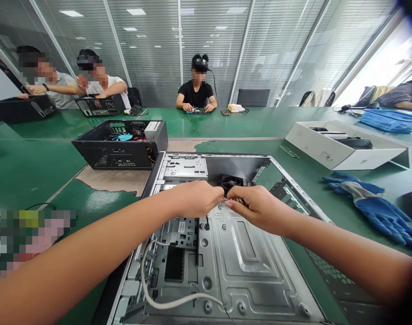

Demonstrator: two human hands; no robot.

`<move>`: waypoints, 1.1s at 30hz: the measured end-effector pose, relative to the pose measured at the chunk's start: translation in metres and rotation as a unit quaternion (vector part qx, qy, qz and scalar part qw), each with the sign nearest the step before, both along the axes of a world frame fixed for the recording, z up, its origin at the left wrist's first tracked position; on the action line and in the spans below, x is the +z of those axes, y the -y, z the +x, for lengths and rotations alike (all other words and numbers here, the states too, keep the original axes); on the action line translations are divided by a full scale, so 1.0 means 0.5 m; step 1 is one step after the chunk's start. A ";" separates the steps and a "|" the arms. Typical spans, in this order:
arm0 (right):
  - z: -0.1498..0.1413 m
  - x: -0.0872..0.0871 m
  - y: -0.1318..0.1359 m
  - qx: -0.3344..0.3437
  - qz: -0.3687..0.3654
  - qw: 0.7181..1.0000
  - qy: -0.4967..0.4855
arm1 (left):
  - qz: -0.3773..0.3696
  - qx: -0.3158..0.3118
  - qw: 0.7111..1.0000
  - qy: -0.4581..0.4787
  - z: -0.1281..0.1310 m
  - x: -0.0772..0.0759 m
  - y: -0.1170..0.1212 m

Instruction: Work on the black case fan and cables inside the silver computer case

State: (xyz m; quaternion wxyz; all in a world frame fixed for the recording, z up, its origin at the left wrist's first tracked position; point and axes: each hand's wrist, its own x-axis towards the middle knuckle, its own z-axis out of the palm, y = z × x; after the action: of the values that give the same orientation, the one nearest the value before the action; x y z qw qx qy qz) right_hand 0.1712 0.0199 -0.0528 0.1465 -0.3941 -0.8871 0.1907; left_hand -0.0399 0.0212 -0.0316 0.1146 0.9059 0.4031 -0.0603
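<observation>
An open computer case (280, 253) lies on its side in front of me, bare metal showing inside. Above its middle, my left hand (206, 198) is closed in a pinch, its fingertips touching those of the other hand. What it pinches is too small to make out. My right hand (256, 206) is closed around thin cables (240, 201), mostly hidden by its fingers. Behind the hands sits a black fan (231, 181) at the case's back wall. A grey cable (165, 305) loops along the left and near part of the case. A drive bay (185, 168) fills the far left corner.
Beyond stands a second black case (121, 149) with a blue fan inside. On the right are a white box (330, 153), blue gloves (378, 210) and a blue basket (391, 121). Several people work across the green table (199, 127), one handling a circuit board (196, 110).
</observation>
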 end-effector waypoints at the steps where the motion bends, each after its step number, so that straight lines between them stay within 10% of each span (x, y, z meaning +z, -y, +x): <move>1: 0.003 -0.002 0.001 0.002 0.034 0.999 -0.011 | -0.020 -0.006 0.999 0.029 -0.003 0.003 -0.006; 8: 0.009 -0.007 0.002 0.064 0.127 0.990 -0.003 | 0.004 -0.011 1.000 0.015 -0.003 0.002 -0.005; 22: 0.014 0.010 -0.013 0.060 -0.125 0.990 0.003 | 0.129 -0.075 0.986 -0.081 0.026 -0.031 0.021; 33: 0.026 0.020 0.013 0.153 0.013 0.988 -0.024 | -0.123 -0.091 0.982 0.113 0.011 0.007 -0.005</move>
State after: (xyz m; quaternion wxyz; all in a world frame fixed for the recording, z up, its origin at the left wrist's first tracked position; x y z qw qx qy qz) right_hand 0.1842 0.0136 -0.0426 0.1419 -0.2469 -0.9357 0.2085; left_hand -0.0345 0.0239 -0.0281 0.2646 0.9187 0.2928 -0.0167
